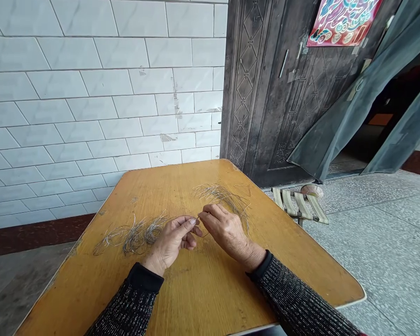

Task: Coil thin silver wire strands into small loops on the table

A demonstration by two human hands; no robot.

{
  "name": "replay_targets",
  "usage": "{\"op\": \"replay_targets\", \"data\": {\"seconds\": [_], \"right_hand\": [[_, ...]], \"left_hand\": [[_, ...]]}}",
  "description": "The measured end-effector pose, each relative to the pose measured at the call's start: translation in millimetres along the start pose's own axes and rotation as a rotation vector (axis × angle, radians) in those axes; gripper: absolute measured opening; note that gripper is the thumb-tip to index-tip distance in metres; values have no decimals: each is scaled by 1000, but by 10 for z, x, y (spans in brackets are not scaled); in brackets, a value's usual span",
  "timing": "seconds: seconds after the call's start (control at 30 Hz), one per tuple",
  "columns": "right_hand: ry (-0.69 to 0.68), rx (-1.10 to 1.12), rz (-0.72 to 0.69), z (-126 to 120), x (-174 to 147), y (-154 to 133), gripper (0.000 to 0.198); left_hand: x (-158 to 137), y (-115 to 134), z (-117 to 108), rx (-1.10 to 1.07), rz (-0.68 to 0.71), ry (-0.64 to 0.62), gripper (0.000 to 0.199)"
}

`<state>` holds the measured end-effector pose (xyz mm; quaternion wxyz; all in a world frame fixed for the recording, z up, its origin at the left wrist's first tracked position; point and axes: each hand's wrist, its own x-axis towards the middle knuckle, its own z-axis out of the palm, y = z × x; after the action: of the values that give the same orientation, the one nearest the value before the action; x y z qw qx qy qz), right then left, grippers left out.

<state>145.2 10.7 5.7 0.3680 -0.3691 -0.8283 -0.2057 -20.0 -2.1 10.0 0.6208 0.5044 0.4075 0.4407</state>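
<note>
Over the middle of the wooden table, my left hand pinches a thin wire between thumb and forefinger. My right hand is closed on the same wire, its fingertips close to those of the left. Part of the wire shows as a small loop between the hands; the rest is hidden by the fingers. Left of my left hand lie coiled bundles of thin metal wire. Behind my right hand a loose spread of wire strands rests on the tabletop.
A white tiled wall stands behind the table. To the right are a dark carved door, a grey-green curtain and a low stool with woven straps beside the table edge.
</note>
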Motion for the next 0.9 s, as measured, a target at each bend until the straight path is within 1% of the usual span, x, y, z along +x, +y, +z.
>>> {"op": "replay_targets", "data": {"seconds": [0.07, 0.27, 0.43, 0.53, 0.6, 0.7, 0.8, 0.9], "right_hand": [[-26, 6, -43, -14, 0, -4, 18], [-67, 35, -118, -20, 3, -15, 22], [-112, 35, -135, -37, 6, -19, 23], [-113, 42, -137, -36, 7, -25, 21], [-89, 28, -110, -23, 10, -31, 20], [-47, -15, -17, -7, 22, -41, 18], [-18, -45, 51, -11, 35, -50, 17], [24, -56, 75, -21, 39, -55, 19]], "left_hand": [[11, 0, -26, 36, 9, -15, 28], [16, 23, -52, 87, 8, 33, 27], [19, 42, -59, 16, -23, 0, 28], [23, 37, -81, 37, -30, -19, 25], [23, 33, -97, 73, -21, -13, 24], [25, 24, -111, 59, -27, 29, 24], [35, 11, -105, -40, -49, 54, 26], [49, -5, -82, -152, -47, 45, 26]]}}
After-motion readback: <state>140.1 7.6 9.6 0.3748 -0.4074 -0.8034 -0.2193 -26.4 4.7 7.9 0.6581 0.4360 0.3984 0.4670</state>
